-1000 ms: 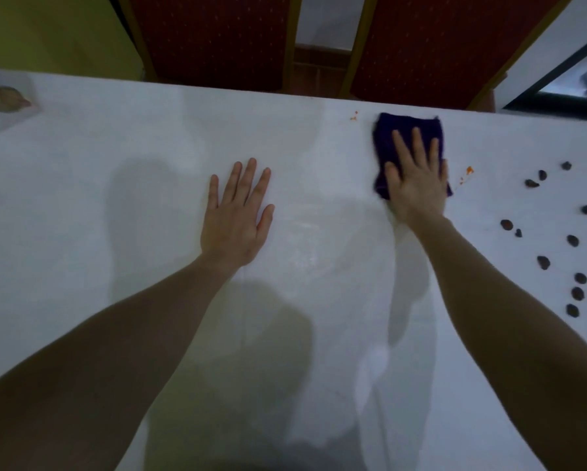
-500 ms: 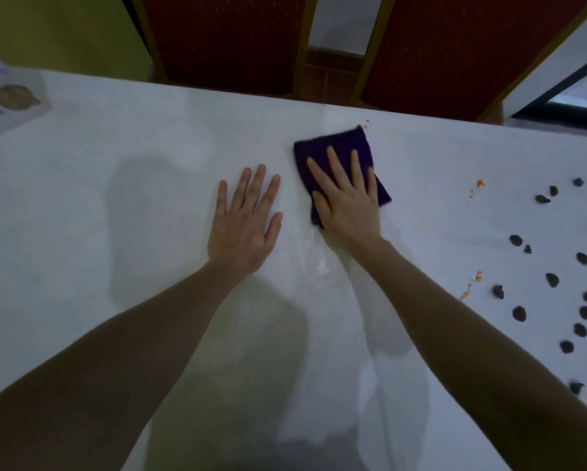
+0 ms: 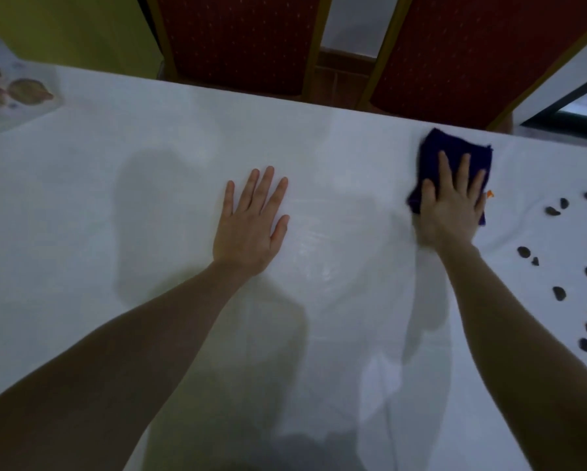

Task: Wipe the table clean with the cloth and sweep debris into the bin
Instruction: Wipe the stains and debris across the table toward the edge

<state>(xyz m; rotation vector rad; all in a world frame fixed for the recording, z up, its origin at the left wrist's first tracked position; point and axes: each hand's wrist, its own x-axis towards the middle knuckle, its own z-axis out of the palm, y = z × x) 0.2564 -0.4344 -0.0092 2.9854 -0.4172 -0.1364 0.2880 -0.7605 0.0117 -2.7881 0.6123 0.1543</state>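
Right hand (image 3: 450, 209), flat on the dark cloth (image 3: 455, 154), has swept back right across the counter (image 3: 149, 198) toward scattered debris (image 3: 558, 292); left hand (image 3: 251, 226) rests open, grasping nothing

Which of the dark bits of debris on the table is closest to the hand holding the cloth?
The dark piece just right of the right hand's wrist, with a smaller crumb beside it; the others lie farther right.

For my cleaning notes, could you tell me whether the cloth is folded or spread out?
Folded, apparently: the cloth is a compact pad barely wider than the right hand pressing it flat. Layers aren't visible.
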